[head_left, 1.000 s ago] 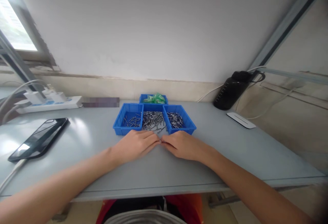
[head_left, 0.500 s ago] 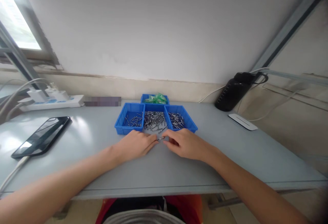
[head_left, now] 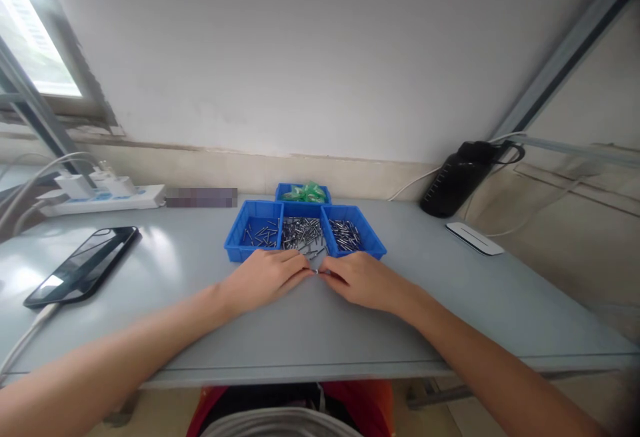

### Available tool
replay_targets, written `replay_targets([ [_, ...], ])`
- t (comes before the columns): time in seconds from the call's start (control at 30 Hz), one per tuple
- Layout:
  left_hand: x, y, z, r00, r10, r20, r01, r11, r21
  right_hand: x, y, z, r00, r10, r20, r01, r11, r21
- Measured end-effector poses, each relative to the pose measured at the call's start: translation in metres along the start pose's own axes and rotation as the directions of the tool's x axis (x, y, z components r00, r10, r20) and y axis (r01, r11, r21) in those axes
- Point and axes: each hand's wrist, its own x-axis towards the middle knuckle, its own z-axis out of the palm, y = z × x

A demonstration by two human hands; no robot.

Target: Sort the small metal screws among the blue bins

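Observation:
My left hand [head_left: 267,278] and my right hand [head_left: 363,278] meet over the grey table, fingertips nearly touching. Both pinch a small metal pin [head_left: 316,271], mostly covered by the fingers. Just beyond them lies a loose pile of metal pins [head_left: 302,231] between two blue bins. The left blue bin [head_left: 236,250] holds a thin scatter of pins; the right blue bin [head_left: 373,240] has a denser heap of them. Behind the pile, a third blue bin [head_left: 303,209] contains green-and-clear plastic material [head_left: 307,192].
On the left are a phone [head_left: 83,267] with a cable and a white power strip [head_left: 105,202] with plugs. At the right stand a black bottle [head_left: 455,180] and a flat white object [head_left: 474,238]. The table's front edge [head_left: 300,375] runs below my forearms.
My left hand has shifted slightly right, toward the right hand. The fingertips are closer together, and less of the pin shows between them. My right thumb and fingers have drawn closer.

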Motion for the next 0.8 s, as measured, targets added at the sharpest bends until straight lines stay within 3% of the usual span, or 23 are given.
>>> replay_targets([
  [0.13,0.000,0.003,-0.001,0.993,0.118,-0.029,-0.119,0.992,-0.041,0.001,-0.003,0.002,1.000,0.003,0.026,-0.004,0.999,0.032],
  [0.23,0.000,0.004,-0.002,0.989,0.144,-0.025,-0.144,0.989,-0.028,0.001,-0.004,0.002,1.000,0.015,0.022,-0.016,0.998,0.055],
  [0.57,-0.001,-0.001,-0.001,0.998,-0.006,0.063,0.003,0.999,0.038,0.000,0.002,0.000,0.997,0.069,-0.029,-0.066,0.995,0.070],
  [0.8,-0.001,-0.003,0.007,0.990,-0.030,0.135,0.026,0.999,0.036,-0.001,-0.004,-0.001,1.000,-0.011,-0.023,0.014,0.991,0.130],
])
